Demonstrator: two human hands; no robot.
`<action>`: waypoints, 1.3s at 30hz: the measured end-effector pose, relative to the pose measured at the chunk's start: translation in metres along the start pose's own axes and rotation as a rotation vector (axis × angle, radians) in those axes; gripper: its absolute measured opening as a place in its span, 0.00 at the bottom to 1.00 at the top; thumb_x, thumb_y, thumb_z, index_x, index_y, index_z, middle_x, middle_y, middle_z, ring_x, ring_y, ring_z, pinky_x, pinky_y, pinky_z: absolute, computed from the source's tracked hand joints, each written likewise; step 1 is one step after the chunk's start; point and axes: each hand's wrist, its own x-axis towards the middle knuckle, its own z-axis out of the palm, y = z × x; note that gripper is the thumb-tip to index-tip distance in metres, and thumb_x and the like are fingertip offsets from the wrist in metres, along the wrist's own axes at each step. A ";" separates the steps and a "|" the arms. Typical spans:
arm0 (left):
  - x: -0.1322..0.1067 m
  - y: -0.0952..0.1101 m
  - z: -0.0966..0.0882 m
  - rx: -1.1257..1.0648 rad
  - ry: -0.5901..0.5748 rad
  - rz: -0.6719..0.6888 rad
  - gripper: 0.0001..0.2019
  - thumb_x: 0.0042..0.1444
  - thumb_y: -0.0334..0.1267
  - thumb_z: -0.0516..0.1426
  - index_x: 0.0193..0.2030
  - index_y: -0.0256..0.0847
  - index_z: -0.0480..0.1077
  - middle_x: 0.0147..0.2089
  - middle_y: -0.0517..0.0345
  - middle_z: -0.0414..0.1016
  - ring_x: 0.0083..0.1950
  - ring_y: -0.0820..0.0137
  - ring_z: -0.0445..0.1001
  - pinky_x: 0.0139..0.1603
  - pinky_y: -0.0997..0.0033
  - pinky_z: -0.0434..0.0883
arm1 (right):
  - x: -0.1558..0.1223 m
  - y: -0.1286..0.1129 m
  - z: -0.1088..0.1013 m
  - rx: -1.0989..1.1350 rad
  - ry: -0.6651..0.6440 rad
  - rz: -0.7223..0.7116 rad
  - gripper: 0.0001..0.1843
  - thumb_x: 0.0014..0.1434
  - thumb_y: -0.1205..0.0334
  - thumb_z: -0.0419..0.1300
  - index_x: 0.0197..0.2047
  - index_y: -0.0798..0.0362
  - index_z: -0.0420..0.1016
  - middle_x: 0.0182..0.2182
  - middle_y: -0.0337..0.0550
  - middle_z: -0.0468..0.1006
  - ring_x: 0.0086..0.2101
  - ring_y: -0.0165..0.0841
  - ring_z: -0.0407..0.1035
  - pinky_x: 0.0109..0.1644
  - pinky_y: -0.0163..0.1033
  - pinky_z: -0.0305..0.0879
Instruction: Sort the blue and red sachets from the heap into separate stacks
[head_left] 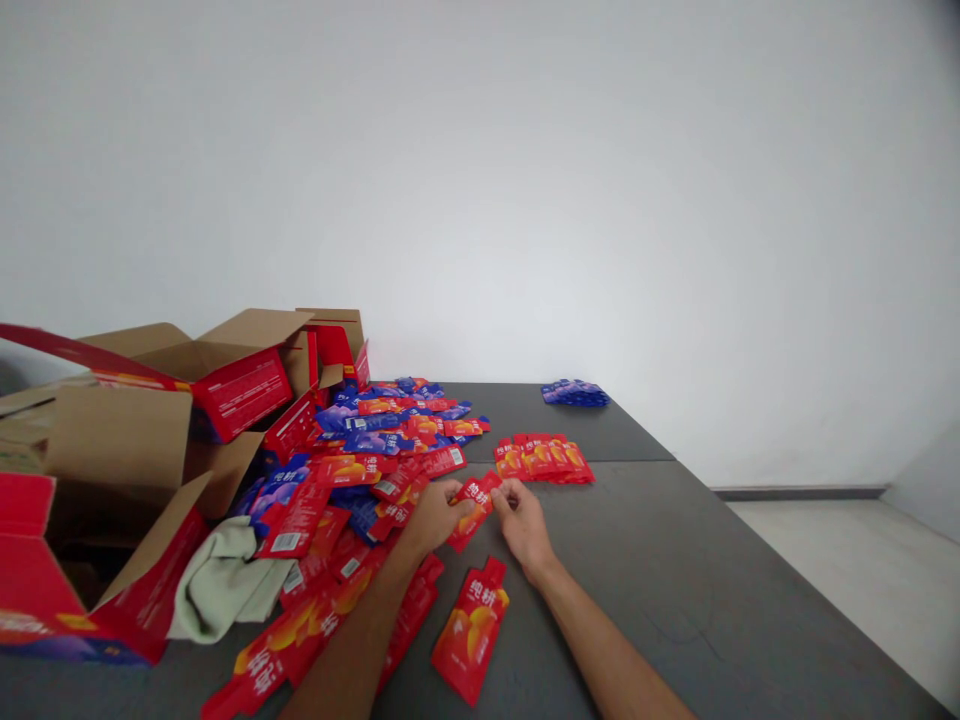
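Observation:
Both hands meet over one red pouch (474, 505) held just above the grey table (675, 560). My left hand (435, 515) pinches its left side and my right hand (521, 520) pinches its upper right corner. A big loose heap of red and blue pouches (375, 450) lies just left of my hands. Another red pouch (472, 630) lies flat between my forearms. A neat row of red pouches (544, 458) sits just beyond my right hand, and a small stack of blue pouches (574, 393) lies farther back.
Open red-and-brown cardboard boxes (150, 420) crowd the table's left side, with a pale green cloth (225, 580) in front of them. A white wall stands behind. The table's right edge drops to a light floor (847, 570).

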 end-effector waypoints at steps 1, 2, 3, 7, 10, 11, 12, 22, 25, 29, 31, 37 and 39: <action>-0.001 0.000 0.001 -0.006 -0.007 -0.003 0.10 0.50 0.41 0.58 0.32 0.35 0.74 0.29 0.59 0.76 0.31 0.71 0.72 0.32 0.73 0.66 | 0.000 0.000 0.000 0.011 0.002 0.010 0.18 0.60 0.45 0.57 0.29 0.51 0.65 0.25 0.33 0.68 0.28 0.29 0.60 0.33 0.33 0.56; -0.001 0.000 0.002 -0.017 -0.003 -0.003 0.10 0.50 0.41 0.59 0.31 0.35 0.74 0.28 0.60 0.75 0.29 0.72 0.70 0.31 0.74 0.65 | 0.000 -0.001 -0.001 0.020 0.000 0.022 0.19 0.60 0.44 0.57 0.29 0.51 0.65 0.25 0.33 0.67 0.27 0.29 0.59 0.32 0.33 0.55; -0.002 0.001 0.003 -0.034 0.004 -0.003 0.10 0.50 0.42 0.60 0.30 0.35 0.74 0.27 0.61 0.75 0.28 0.72 0.69 0.30 0.74 0.64 | 0.000 -0.001 -0.001 0.025 -0.006 0.033 0.20 0.59 0.43 0.58 0.28 0.51 0.65 0.24 0.32 0.66 0.26 0.28 0.58 0.31 0.33 0.54; -0.006 0.008 0.006 -0.102 -0.003 -0.034 0.13 0.49 0.45 0.61 0.27 0.35 0.72 0.24 0.62 0.72 0.26 0.74 0.67 0.27 0.75 0.62 | 0.000 0.000 -0.003 0.027 0.013 0.046 0.20 0.59 0.44 0.58 0.26 0.51 0.64 0.22 0.32 0.62 0.26 0.28 0.55 0.31 0.33 0.53; -0.010 0.010 0.005 -0.137 -0.104 -0.091 0.13 0.49 0.45 0.61 0.30 0.35 0.74 0.27 0.59 0.75 0.28 0.72 0.71 0.28 0.75 0.66 | 0.003 0.003 -0.007 0.025 0.100 0.056 0.19 0.58 0.46 0.58 0.26 0.51 0.63 0.22 0.32 0.62 0.26 0.28 0.56 0.31 0.33 0.53; -0.012 0.009 0.004 -0.158 -0.162 -0.124 0.12 0.48 0.44 0.61 0.32 0.35 0.75 0.29 0.58 0.77 0.29 0.71 0.73 0.29 0.74 0.68 | 0.005 0.004 -0.009 0.030 0.131 0.067 0.19 0.58 0.46 0.59 0.25 0.51 0.63 0.22 0.32 0.62 0.26 0.28 0.56 0.31 0.33 0.53; -0.013 0.008 0.004 -0.181 -0.215 -0.161 0.12 0.47 0.43 0.61 0.34 0.35 0.75 0.30 0.56 0.78 0.30 0.69 0.74 0.30 0.73 0.70 | 0.006 0.004 -0.010 0.040 0.156 0.082 0.20 0.57 0.45 0.59 0.25 0.51 0.64 0.22 0.32 0.62 0.25 0.28 0.55 0.30 0.33 0.53; -0.009 -0.001 0.005 -0.432 -0.079 -0.231 0.16 0.41 0.43 0.67 0.33 0.33 0.74 0.33 0.48 0.80 0.28 0.65 0.78 0.34 0.62 0.78 | -0.002 -0.013 -0.003 0.222 -0.037 0.215 0.24 0.54 0.39 0.62 0.34 0.54 0.74 0.23 0.36 0.71 0.24 0.29 0.61 0.28 0.34 0.58; -0.010 0.001 0.006 -0.433 -0.080 -0.256 0.16 0.41 0.43 0.67 0.33 0.34 0.74 0.33 0.50 0.80 0.29 0.67 0.78 0.35 0.63 0.77 | -0.002 -0.010 -0.001 0.142 -0.034 0.199 0.25 0.54 0.37 0.62 0.31 0.54 0.74 0.23 0.37 0.71 0.24 0.29 0.61 0.28 0.34 0.57; -0.011 0.000 0.011 -0.358 -0.081 -0.234 0.11 0.43 0.37 0.64 0.34 0.35 0.75 0.31 0.53 0.80 0.29 0.70 0.76 0.32 0.69 0.75 | 0.002 -0.001 -0.006 0.024 0.084 0.126 0.24 0.54 0.38 0.61 0.27 0.53 0.72 0.22 0.36 0.70 0.25 0.30 0.60 0.30 0.34 0.57; -0.011 0.000 0.013 -0.373 -0.055 -0.229 0.10 0.41 0.34 0.63 0.33 0.35 0.75 0.28 0.55 0.78 0.26 0.72 0.74 0.30 0.71 0.74 | 0.005 0.000 -0.010 0.003 0.086 0.103 0.24 0.56 0.39 0.59 0.28 0.54 0.72 0.22 0.36 0.69 0.25 0.30 0.60 0.30 0.34 0.57; 0.008 0.019 0.023 -0.460 0.180 -0.264 0.14 0.39 0.31 0.62 0.37 0.34 0.71 0.25 0.58 0.77 0.23 0.72 0.74 0.29 0.70 0.74 | 0.010 0.002 -0.016 0.025 0.029 0.067 0.29 0.59 0.46 0.58 0.57 0.57 0.69 0.31 0.41 0.78 0.30 0.34 0.69 0.36 0.37 0.66; 0.020 0.025 0.031 -0.491 0.229 -0.256 0.17 0.39 0.29 0.62 0.40 0.35 0.70 0.26 0.59 0.77 0.24 0.71 0.75 0.31 0.69 0.75 | 0.012 0.004 -0.018 -0.050 0.042 0.025 0.32 0.58 0.48 0.59 0.61 0.58 0.65 0.37 0.45 0.79 0.34 0.36 0.72 0.42 0.40 0.67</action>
